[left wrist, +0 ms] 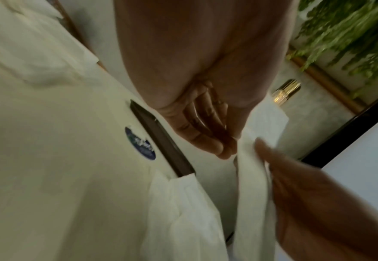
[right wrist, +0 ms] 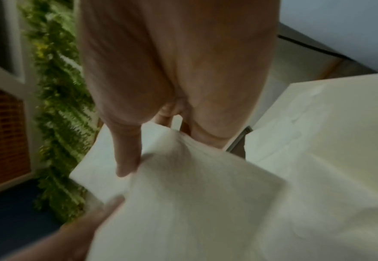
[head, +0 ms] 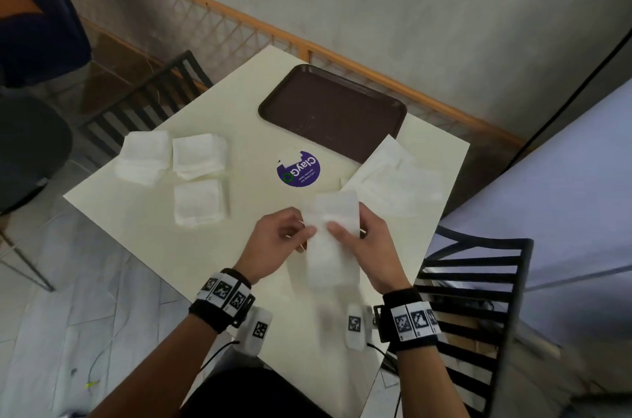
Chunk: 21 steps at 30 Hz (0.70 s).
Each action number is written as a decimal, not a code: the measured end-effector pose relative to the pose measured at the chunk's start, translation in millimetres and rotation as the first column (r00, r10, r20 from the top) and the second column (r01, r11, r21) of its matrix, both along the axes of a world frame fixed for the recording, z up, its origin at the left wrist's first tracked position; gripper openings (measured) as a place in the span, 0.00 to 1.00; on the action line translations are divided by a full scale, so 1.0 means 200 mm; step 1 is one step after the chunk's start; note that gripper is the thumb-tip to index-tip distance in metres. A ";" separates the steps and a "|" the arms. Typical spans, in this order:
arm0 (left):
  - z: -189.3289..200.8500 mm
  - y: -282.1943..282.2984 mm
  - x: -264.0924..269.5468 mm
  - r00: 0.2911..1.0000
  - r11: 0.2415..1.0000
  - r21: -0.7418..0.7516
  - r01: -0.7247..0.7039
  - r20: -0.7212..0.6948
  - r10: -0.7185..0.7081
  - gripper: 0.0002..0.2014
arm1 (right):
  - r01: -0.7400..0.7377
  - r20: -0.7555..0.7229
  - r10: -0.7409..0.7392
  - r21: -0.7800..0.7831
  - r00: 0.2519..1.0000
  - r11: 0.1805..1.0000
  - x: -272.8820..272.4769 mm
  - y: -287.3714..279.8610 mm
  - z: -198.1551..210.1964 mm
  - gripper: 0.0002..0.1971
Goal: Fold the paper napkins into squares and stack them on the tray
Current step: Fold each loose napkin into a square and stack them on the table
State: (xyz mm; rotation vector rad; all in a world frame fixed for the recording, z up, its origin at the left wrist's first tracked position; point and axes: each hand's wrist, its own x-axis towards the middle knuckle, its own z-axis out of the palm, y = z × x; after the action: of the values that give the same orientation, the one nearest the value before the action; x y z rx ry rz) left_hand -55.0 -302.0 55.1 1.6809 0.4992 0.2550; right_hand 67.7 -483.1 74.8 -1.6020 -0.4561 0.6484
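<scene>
A long white paper napkin (head: 330, 239) is held above the cream table (head: 239, 246), folded into a strip. My left hand (head: 284, 239) pinches its left edge and my right hand (head: 362, 243) pinches its right edge, thumb on top. The wrist views are blurred; the napkin (right wrist: 194, 194) hangs under my right thumb (right wrist: 125, 155), and my left hand (left wrist: 206, 134) curls beside the strip (left wrist: 253, 176). The brown tray (head: 331, 109) lies at the far side with nothing on it. Three stacks of folded square napkins (head: 198, 156) sit on the left. Unfolded napkins (head: 393, 178) lie on the right.
A round purple sticker (head: 298, 167) marks the table's middle. Black slatted chairs stand at the left (head: 143, 103) and right (head: 478, 298). A wooden rail (head: 307, 41) runs behind the table. A pale blue surface (head: 564, 195) is at the right.
</scene>
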 end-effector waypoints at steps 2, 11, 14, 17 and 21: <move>0.11 0.05 -0.01 0.997 0.999 0.019 -0.043 0.064 0.042 0.08 | -0.037 0.010 0.036 0.021 0.999 0.999 0.00 0.05 0.02 0.12; 0.48 0.39 -0.13 0.955 0.984 0.178 -0.026 0.296 -0.028 0.13 | -0.024 -0.075 0.053 0.351 0.996 0.936 -0.01 0.39 0.16 0.14; 0.54 0.49 -0.17 0.956 0.985 0.173 -0.026 0.292 -0.026 0.11 | -0.009 -0.168 0.083 0.401 0.982 0.916 -0.05 0.53 0.19 0.12; 0.57 0.59 -0.21 0.948 0.989 0.149 -0.019 0.318 -0.030 0.10 | 0.024 -0.233 0.079 0.409 0.969 0.912 -0.09 0.66 0.22 0.08; 0.59 0.71 -0.27 0.945 0.986 0.153 -0.072 0.327 0.019 0.12 | 0.019 -0.284 0.103 0.399 0.953 0.917 -0.14 0.83 0.25 0.07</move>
State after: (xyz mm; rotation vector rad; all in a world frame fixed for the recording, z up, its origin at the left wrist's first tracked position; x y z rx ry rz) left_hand -108.2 -160.3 172.6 1.7427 0.2745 0.6109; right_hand 39.4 -317.9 125.4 -1.0872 -0.3685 0.7641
